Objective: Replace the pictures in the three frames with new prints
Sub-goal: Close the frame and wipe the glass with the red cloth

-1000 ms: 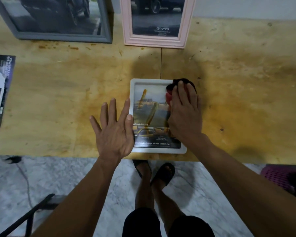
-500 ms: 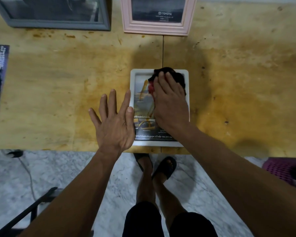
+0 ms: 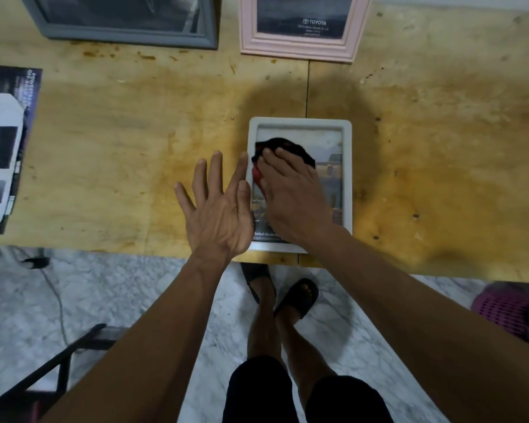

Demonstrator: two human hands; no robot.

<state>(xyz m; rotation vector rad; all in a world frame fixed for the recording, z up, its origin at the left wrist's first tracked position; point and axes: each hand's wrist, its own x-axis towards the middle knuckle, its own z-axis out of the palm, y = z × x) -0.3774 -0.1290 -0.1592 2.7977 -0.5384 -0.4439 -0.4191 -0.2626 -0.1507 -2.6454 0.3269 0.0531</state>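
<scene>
White frame (image 3: 348, 166) lies flat at the table's (image 3: 104, 148) near edge. Right hand (image 3: 290, 190) presses a dark cloth (image 3: 283, 148) on the glass; left hand (image 3: 217, 209), fingers spread, braces the left rim. I'd wipe lightly and cover the corners.

The right hand (image 3: 293, 193) has slid the dark cloth (image 3: 283, 149) leftward across the white frame (image 3: 347, 178), from its far-right corner.

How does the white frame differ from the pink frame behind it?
The white frame lies flat near the table's front edge; the pink frame sits at the back. The right hand presses a dark cloth on the white one; nothing touches the pink one. Both hold car prints.
</scene>
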